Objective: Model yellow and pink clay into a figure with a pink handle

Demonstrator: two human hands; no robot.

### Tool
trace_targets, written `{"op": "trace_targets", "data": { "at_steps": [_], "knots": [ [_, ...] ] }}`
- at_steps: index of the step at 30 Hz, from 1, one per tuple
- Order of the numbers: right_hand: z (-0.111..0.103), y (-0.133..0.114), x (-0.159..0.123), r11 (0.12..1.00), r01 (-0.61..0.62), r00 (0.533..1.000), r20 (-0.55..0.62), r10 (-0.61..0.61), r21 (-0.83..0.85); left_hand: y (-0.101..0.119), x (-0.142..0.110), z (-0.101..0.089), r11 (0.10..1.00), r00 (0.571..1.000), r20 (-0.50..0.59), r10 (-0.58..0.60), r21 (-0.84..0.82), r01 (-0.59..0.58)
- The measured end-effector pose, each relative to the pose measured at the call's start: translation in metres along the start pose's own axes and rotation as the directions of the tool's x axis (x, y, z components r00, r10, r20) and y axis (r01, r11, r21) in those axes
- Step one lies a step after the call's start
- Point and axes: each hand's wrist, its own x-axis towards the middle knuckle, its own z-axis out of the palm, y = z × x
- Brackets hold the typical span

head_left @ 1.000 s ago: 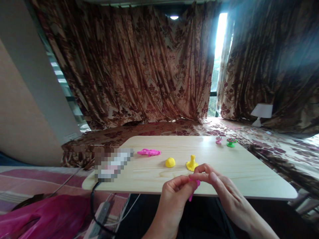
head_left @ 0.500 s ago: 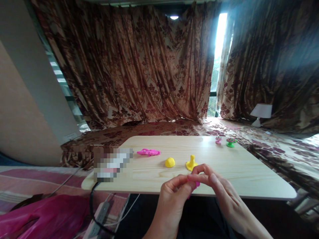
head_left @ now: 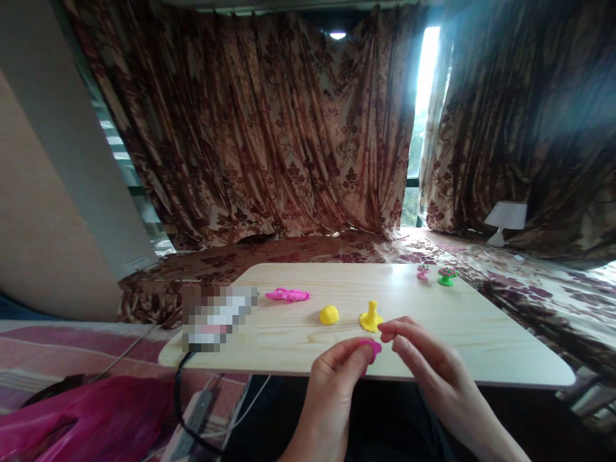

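Observation:
My left hand (head_left: 334, 378) is closed in a pinch on a small pink clay piece (head_left: 371, 347) at the near edge of the light wooden table (head_left: 481, 340). My right hand (head_left: 423, 359) hovers just right of the piece, its fingers loosely curved and apart, holding nothing. Just beyond my hands a yellow clay cone shape (head_left: 370, 317) stands on the table, with a yellow clay ball (head_left: 329, 314) to its left. A flat pink clay strip (head_left: 287, 294) lies further left.
A small pink clay figure (head_left: 422, 272) and a green clay figure (head_left: 447, 276) stand at the far right of the table. A blurred object (head_left: 217, 317) lies at its left end. A cable (head_left: 180, 398) and pink cloth (head_left: 86, 414) lie below left. A white lamp (head_left: 504, 218) sits at the far right.
My right hand has let go of the pink clay piece and drawn slightly right. The piece now sits in my left fingertips alone, looking shorter and rounder.

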Motion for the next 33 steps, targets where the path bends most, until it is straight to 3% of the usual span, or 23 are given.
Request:
{"op": "trace_targets", "data": {
  "at_steps": [4,9,13,19,26,33],
  "knots": [
    [0.010,-0.002,0.001,1.000,-0.019,0.998,0.056,0.019,0.006,-0.005,0.002,-0.004,0.999,0.998,0.069,0.011,-0.033,-0.009],
    [0.008,-0.001,0.002,0.989,-0.074,0.994,0.087,0.063,0.126,0.001,0.000,-0.002,0.998,0.987,0.156,-0.027,-0.059,0.036],
    [0.003,-0.001,0.002,0.985,-0.097,0.991,0.110,0.082,0.140,0.008,-0.002,0.000,0.996,0.991,0.130,-0.021,-0.088,0.033],
    [0.002,-0.004,0.005,0.996,-0.083,0.988,0.133,0.080,0.023,0.013,-0.006,0.005,0.976,0.997,0.071,0.043,0.208,-0.057],
    [0.003,-0.002,0.005,1.000,-0.006,0.991,0.135,0.007,-0.003,0.011,-0.005,0.004,0.997,0.996,0.089,-0.007,0.071,0.001],
    [0.002,-0.001,0.004,0.995,0.040,0.992,0.121,-0.029,-0.087,0.010,-0.004,0.001,0.992,0.995,0.100,0.005,0.128,-0.018]
  ]
}}
